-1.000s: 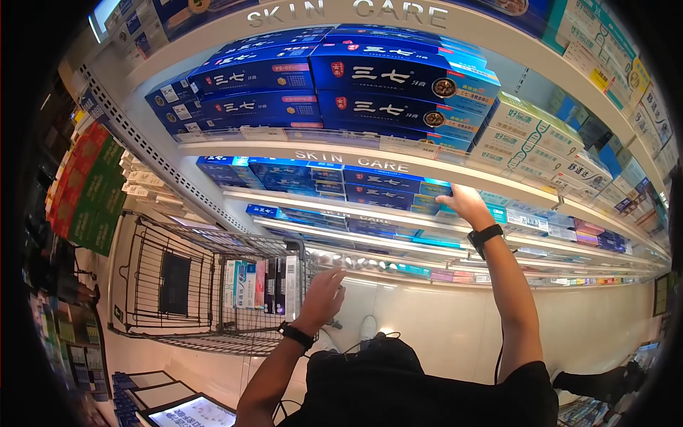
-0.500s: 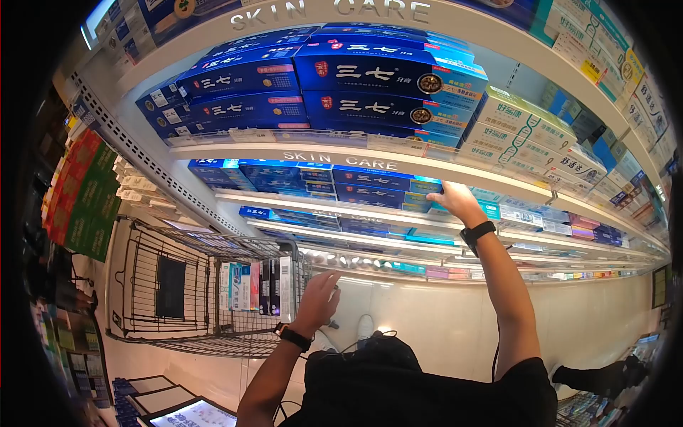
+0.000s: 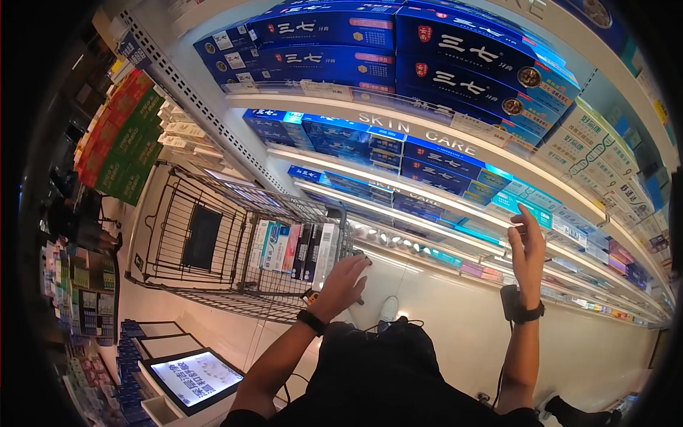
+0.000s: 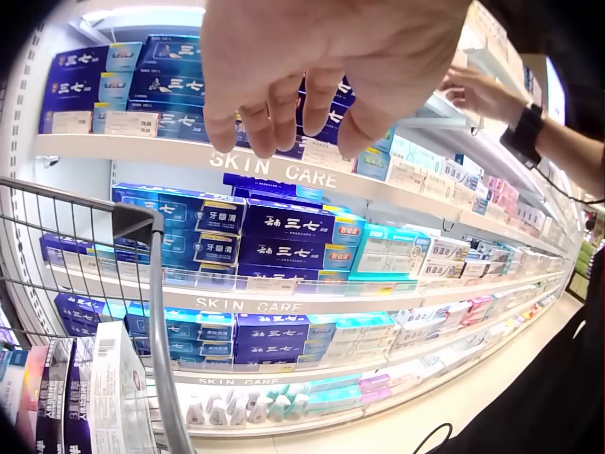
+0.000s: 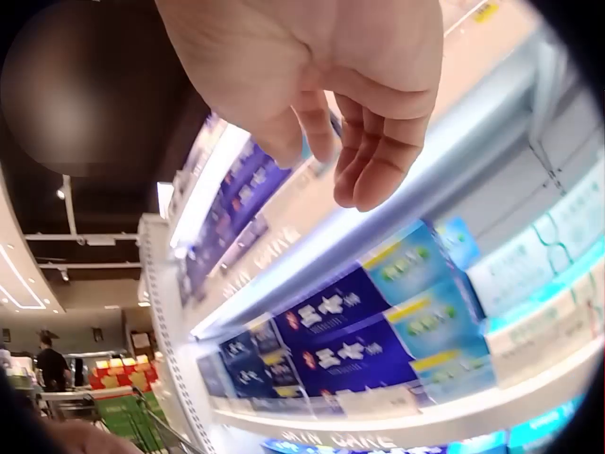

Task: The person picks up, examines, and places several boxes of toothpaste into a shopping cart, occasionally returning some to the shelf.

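My right hand [image 3: 528, 249] is in front of the shelves with its fingers loosely bent and nothing in it. Behind its fingertips lies a teal box [image 3: 523, 208] on a lower shelf, beside stacked dark blue toothpaste boxes [image 3: 440, 169]. In the right wrist view similar blue toothpaste boxes [image 5: 331, 317] stand below the hand. Beside the cart's near end hangs my left hand [image 3: 343, 286], fingers relaxed, also holding nothing. Several upright boxes [image 3: 290, 249] stand in the shopping cart [image 3: 238, 191], to the left of that hand.
Lit shelves with a "SKIN CARE" edge [image 3: 420, 134] run along the front and right. Large blue toothpaste boxes [image 3: 466, 53] fill an upper shelf, with pale green boxes [image 3: 590, 139] to their right. A display screen [image 3: 196, 377] stands at the lower left. Another person's leg [image 3: 580, 413] shows lower right.
My right hand has drawn back from the blue boxes on the lower shelf, empty. The head view has turned, so the shelves and cart sit further right. The left hand stays beside the cart.
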Tool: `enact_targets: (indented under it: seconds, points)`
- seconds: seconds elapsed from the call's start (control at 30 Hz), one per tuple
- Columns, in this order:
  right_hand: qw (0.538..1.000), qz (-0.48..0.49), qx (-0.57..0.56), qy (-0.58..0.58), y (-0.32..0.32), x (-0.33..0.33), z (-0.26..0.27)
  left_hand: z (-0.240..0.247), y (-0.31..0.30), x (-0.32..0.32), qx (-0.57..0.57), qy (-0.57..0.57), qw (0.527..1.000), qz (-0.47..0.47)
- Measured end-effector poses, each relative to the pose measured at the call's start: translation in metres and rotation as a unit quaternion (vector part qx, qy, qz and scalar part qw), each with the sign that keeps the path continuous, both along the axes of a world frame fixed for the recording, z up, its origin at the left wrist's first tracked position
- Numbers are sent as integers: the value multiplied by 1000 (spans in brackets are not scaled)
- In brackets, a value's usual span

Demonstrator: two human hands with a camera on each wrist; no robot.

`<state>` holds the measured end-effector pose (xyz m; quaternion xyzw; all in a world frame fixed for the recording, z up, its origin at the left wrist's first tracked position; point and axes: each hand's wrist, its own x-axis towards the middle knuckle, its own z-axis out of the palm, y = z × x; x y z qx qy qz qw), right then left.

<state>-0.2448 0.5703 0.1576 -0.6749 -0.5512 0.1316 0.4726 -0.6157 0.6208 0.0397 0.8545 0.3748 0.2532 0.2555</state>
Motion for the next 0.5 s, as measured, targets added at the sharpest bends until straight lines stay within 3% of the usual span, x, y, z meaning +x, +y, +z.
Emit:
enact_targets:
  seconds: [0.07,0.13,0.2,0.23,0.33,0.5]
  points:
    - [999,10,34,3,-19,-25,41,4,-3,-8,-6,-6,1000,2]
    - [986,49,157,-3,-37,-45,86,4,-2,-17,-13,6,1000,-2]
    - [940,95,328,10,-50,-73,132,11,-3,-24,-23,7,1000,-4]
    - [914,170,368,-1,-58,-75,147,16,-3,-27,-42,2,999,-8]
    - [874,260,404,-82,-78,-95,182,24,-2,-37,-32,-22,999,-34]
    - [859,292,389,-159,-94,-147,210,26,-2,-72,-22,-35,997,-71]
